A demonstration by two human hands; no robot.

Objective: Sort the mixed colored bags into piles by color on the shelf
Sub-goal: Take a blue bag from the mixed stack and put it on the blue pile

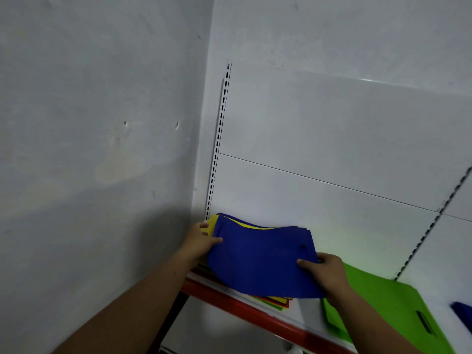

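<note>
The left hand and right hand are each pinching an opposite edge of the blue bag, holding it spread over the mixed stack at the shelf's left end; a green bag is lying just right, seemingly starting its own pile.

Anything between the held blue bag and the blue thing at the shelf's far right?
Yes: green bags lie flat on the shelf between the blue bag and that blue thing. Gripped by left hand and right hand, it could likely pass over them.
</note>
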